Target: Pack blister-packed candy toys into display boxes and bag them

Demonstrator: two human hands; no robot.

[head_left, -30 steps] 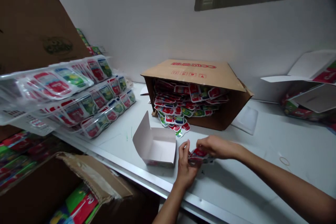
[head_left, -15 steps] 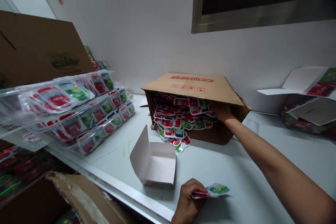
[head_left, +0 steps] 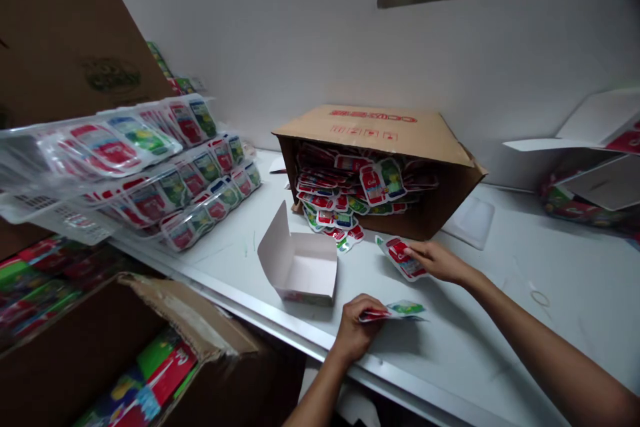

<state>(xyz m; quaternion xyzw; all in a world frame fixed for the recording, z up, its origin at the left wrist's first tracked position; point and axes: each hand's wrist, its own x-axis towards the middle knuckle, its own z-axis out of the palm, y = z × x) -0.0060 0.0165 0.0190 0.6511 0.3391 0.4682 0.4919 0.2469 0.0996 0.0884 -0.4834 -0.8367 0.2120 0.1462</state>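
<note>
My left hand [head_left: 359, 323], closed, grips a few red and green sachets [head_left: 406, 309] near the table's front edge. Pinched in my right hand [head_left: 437, 260] is a red and white sachet [head_left: 401, 258], held just above the table in front of the large carton. That brown carton [head_left: 380, 121] lies on its side, its mouth facing me, and a heap of similar sachets [head_left: 325, 203] spills from it. Left of my hands stands a small white-lined box [head_left: 313, 270] with its lid up; no sachets show inside it.
Clear plastic trays [head_left: 200, 197] of sachets are stacked at the left by an upright cardboard flap [head_left: 75, 33]. Below the table edge, an open carton [head_left: 220, 327] holds printed boxes [head_left: 165, 370]. An opened printed box [head_left: 595, 193] sits at the right. A rubber band [head_left: 540, 298] lies on the table.
My right hand has come out of the large carton and moved toward me with a sachet. My left hand still holds its sachets. The view has tilted down.
</note>
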